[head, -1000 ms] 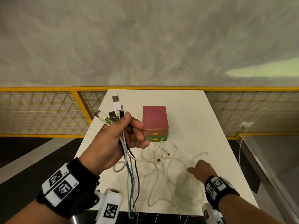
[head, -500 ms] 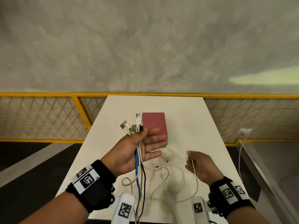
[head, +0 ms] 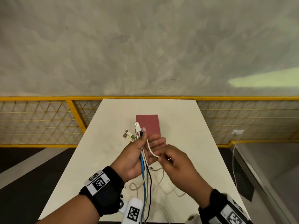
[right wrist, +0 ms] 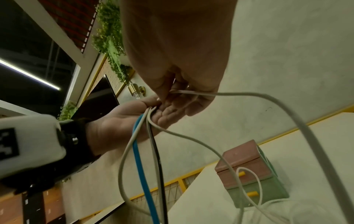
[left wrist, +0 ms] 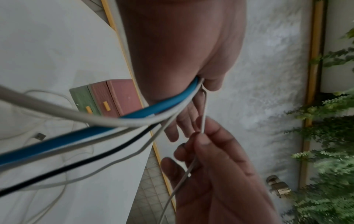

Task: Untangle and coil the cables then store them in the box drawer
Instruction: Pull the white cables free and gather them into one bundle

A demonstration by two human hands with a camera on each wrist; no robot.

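My left hand (head: 151, 142) is raised over the white table (head: 186, 126); its thumb clamps a bundle of cables (head: 143, 168) (blue, black, white) against straight fingers. The plugs (head: 133, 135) fan out above the thumb. My right hand (head: 160, 158) pinches a thin white cable (head: 149, 148) whose end lies among those plugs. In the left wrist view the right hand (left wrist: 202, 135) pinches this thin cable (left wrist: 204, 109) just below the left hand's fingers (left wrist: 188, 110). The pink and green drawer box (head: 151, 125) stands behind the hands with both drawers closed (right wrist: 247, 168). Loose white cable loops (head: 161, 186) lie on the table.
A yellow mesh railing (head: 48, 120) runs behind the table, with a grey wall above it. At the right, a white plug with its cord (head: 237, 132) hangs on the railing. The table narrows toward the far edge, with dark floor to either side.
My right hand lifted the thin white cable's end off the table and carried it left to the left hand. The left hand straightened its fingers and drew nearer the box.
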